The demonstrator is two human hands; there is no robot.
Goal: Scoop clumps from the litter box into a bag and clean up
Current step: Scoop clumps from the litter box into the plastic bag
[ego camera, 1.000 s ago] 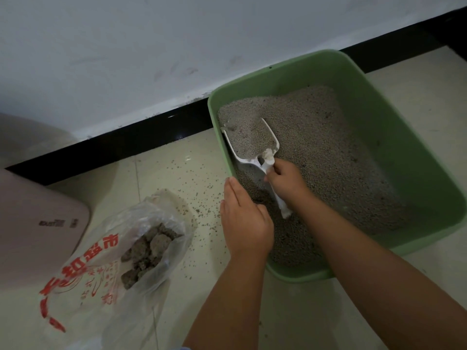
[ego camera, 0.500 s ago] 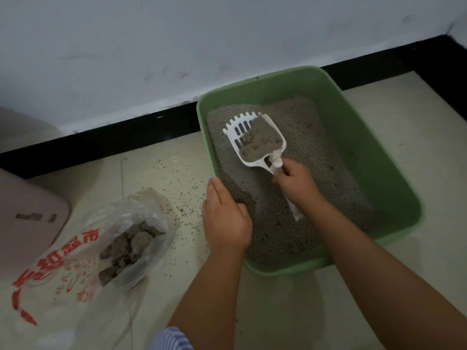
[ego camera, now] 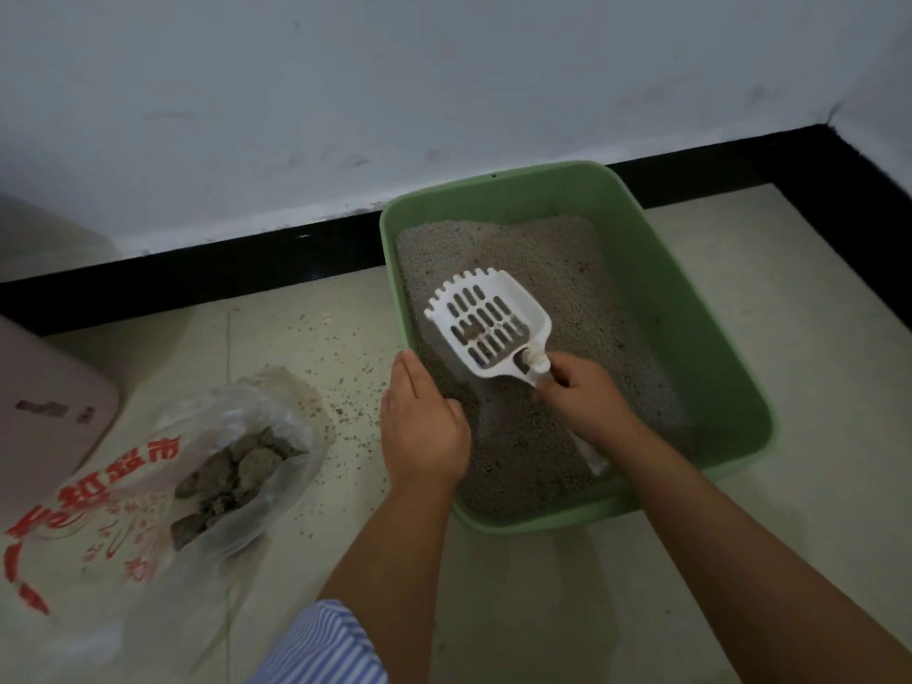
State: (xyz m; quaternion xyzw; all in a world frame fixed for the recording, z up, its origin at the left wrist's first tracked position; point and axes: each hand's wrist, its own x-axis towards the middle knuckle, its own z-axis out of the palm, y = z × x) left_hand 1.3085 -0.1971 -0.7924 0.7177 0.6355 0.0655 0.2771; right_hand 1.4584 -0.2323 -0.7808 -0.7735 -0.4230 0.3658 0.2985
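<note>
A green litter box [ego camera: 701, 318] full of grey litter [ego camera: 567, 278] stands on the floor against the wall. My right hand [ego camera: 585, 399] is shut on the handle of a white slotted scoop [ego camera: 491, 323], held above the litter with its blade almost empty; a small bit lies on the slots. My left hand [ego camera: 422, 427] rests on the box's left rim, fingers together, gripping it. A clear plastic bag [ego camera: 163, 481] with red print lies open on the floor to the left, with grey clumps [ego camera: 232, 478] inside.
Loose litter grains [ego camera: 345, 387] are scattered on the beige tiles between bag and box. A pink-beige object [ego camera: 44, 412] sits at the far left. A black skirting [ego camera: 222, 269] runs along the white wall; the room corner is at the right. A striped sleeve [ego camera: 321, 644] shows at the bottom.
The scoop came up out of the litter loaded, and the litter has sifted through its slots, leaving it nearly empty. My left hand stayed on the rim.
</note>
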